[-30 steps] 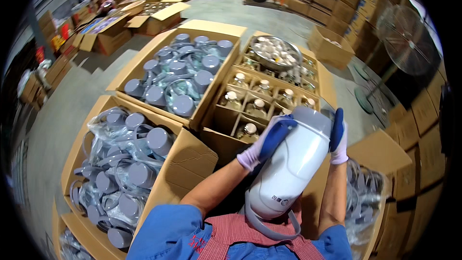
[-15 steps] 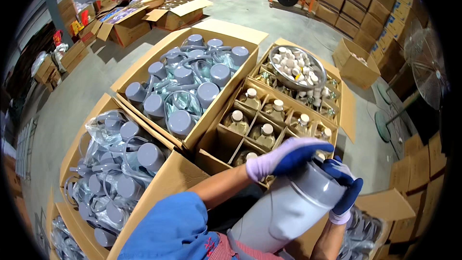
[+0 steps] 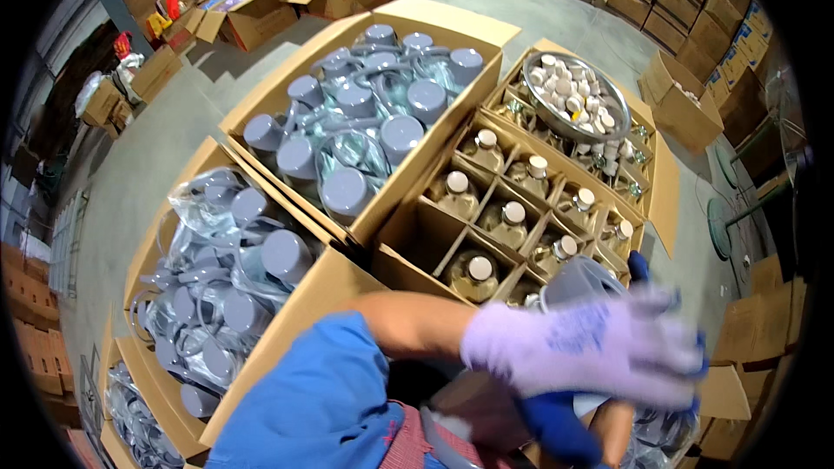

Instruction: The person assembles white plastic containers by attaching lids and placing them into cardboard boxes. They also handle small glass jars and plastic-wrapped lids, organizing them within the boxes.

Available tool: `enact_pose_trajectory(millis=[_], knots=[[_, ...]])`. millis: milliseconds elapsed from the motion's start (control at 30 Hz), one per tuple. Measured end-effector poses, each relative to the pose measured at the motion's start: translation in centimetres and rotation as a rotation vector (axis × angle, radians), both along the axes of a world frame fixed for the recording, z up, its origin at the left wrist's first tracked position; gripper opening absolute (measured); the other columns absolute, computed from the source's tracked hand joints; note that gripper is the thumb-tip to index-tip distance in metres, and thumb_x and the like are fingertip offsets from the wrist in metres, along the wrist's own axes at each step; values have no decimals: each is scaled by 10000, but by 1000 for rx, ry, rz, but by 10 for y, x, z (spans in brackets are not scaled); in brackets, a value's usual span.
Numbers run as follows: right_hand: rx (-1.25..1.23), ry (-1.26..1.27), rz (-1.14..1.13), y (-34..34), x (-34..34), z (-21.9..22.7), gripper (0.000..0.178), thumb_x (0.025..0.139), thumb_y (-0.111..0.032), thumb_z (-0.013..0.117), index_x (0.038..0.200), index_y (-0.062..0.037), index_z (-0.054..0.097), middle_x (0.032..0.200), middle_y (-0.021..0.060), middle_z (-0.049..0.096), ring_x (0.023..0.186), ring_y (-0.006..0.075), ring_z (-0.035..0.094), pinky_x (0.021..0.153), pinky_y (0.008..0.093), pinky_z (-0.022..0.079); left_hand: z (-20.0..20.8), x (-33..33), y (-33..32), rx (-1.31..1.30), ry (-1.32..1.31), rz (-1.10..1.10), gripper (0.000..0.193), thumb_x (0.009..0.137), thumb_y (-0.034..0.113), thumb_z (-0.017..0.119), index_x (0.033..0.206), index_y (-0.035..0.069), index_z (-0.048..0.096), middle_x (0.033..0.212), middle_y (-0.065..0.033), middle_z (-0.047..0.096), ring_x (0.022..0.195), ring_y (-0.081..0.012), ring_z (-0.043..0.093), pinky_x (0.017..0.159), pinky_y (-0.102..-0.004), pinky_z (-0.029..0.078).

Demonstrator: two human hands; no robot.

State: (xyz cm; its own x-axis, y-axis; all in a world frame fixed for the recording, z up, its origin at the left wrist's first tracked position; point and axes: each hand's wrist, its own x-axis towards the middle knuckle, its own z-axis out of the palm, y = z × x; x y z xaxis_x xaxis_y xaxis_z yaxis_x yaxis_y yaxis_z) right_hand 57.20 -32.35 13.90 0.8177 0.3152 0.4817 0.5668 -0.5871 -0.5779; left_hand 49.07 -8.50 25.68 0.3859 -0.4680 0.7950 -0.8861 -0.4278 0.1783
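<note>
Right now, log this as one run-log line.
Left hand: gloved, blurred, partly covering grey-rimmed container; right hand: mostly hidden; beyond: capped bottles in divided carton

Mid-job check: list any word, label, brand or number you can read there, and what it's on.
None can be quoted with confidence.
Left hand: blue print on the glove's back, too blurred to read.
Blue shirt: small red marks at the chest, unreadable.
Yellow cartons with blue panels: any lettering is too small.

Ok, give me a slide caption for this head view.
Gloved left hand covering part of a grey-rimmed container, beside capped bottles and a metal bowl of white caps.
</note>
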Motion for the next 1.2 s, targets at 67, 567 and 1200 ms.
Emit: enact_pose_trajectory(millis=[67, 567, 1200], knots=[[820, 311, 428, 10, -38, 51, 755, 1018, -600, 276, 1399, 23, 466, 1409, 225, 503, 1315, 321, 468, 1102, 482, 372, -22, 33, 23, -70, 145, 76, 438, 946, 304, 569, 1308, 58, 552, 1336, -191, 526, 1279, -340, 497, 1070, -450, 393], [1524, 1366, 187, 1, 68, -141, 467, 1015, -369, 498, 1216, 34, 621, 1266, 162, 636, 1174, 273, 586, 1034, 388, 442, -304, 103, 197, 354, 817, 1029, 515, 860, 343, 712, 1272, 87, 541, 1225, -235, 562, 1090, -436, 573, 924, -501, 480], [1137, 685, 528, 52, -29, 103, 547, 1031, -376, 489, 1452, -36, 410, 1335, 108, 567, 1159, 207, 587, 965, 372, 502, 85, 12, 42, -87, 215, 11, 606, 829, 303, 743, 1347, 81, 521, 1238, -166, 610, 1119, -293, 619, 930, -413, 507]])
